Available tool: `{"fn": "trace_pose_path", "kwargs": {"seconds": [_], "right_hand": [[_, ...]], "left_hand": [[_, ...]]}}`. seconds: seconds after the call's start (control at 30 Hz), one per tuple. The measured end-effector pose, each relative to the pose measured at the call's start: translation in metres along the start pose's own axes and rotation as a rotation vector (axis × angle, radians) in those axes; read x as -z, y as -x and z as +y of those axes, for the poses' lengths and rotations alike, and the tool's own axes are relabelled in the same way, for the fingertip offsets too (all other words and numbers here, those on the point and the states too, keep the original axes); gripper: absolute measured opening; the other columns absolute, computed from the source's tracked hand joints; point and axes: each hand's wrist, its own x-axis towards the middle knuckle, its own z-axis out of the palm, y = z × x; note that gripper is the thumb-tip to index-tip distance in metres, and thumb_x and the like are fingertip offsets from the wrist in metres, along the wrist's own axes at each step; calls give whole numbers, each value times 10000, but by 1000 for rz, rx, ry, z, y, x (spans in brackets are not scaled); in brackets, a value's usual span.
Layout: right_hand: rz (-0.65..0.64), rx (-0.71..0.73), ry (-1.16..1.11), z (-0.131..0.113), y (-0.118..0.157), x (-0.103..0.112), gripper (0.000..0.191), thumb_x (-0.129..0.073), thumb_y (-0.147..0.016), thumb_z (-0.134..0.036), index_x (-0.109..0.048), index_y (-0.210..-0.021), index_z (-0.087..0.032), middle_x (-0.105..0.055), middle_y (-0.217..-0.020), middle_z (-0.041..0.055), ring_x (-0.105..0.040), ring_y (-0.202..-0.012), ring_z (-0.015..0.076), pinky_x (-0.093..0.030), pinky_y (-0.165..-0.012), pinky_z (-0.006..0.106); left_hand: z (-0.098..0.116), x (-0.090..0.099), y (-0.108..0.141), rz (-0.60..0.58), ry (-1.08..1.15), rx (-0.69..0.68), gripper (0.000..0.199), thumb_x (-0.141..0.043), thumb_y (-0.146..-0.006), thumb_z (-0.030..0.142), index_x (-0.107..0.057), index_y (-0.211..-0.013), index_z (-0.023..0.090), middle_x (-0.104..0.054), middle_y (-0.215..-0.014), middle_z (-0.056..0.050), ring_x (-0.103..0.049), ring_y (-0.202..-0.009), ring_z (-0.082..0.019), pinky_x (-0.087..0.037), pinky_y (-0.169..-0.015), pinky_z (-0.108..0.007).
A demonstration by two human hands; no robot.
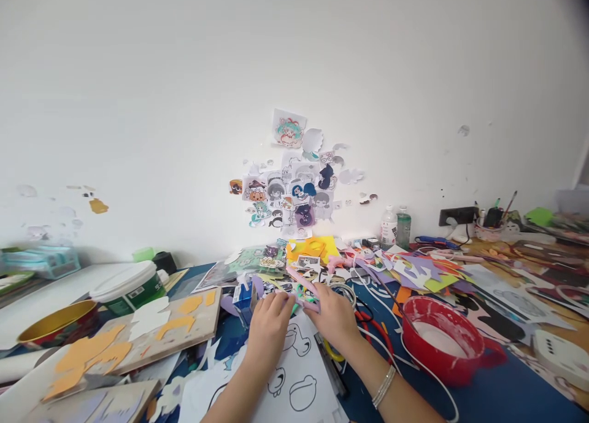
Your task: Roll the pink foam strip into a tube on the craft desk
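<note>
My left hand (pixel 272 318) is above the upper part of a white sheet with black line drawings (pixel 302 393), its fingers curled together near a small light-coloured item too small to name. Just right of it, my right hand (pixel 332 309) has its fingers closed round a pink tool (pixel 301 277), which looks like a pen or a scissor-like tool and points up and to the left. The two hands nearly meet. A blue and white box (pixel 245 300) stands just left of my left hand.
At the right sits a red bowl (pixel 467 374) with white residue, with a white cable (pixel 426 368) beside it. Boards with orange paper cutouts (pixel 92 349), a lidded white tub (pixel 126 282) and a yellow-lined bowl (pixel 59 322) lie left. Paper scraps (pixel 416 271) cover the back.
</note>
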Motion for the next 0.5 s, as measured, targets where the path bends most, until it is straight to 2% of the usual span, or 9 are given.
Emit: {"fn": "trace_pose_path", "kwargs": {"seconds": [0.27,0.5], "right_hand": [[-7,-13,4,0,1,0,332,-568,-773,-283,-499,-1084,-189,-632,-973,49,-594,-898,212,-400,-708,274],[-11,-28,10,2,-1,-4,318,-547,-778,-248,-507,-1088,-192,-627,-1020,59,-589,-907,203,-396,-712,265]], "left_hand": [[6,2,-3,-24,-29,-98,257,-403,-838,50,-580,-1016,107,-614,-936,-99,-513,-852,-229,-449,-679,-346],[13,1,-5,42,-37,-159,231,-392,-858,66,-589,-970,109,-616,-867,-77,-518,-779,-194,-412,-649,-319]]}}
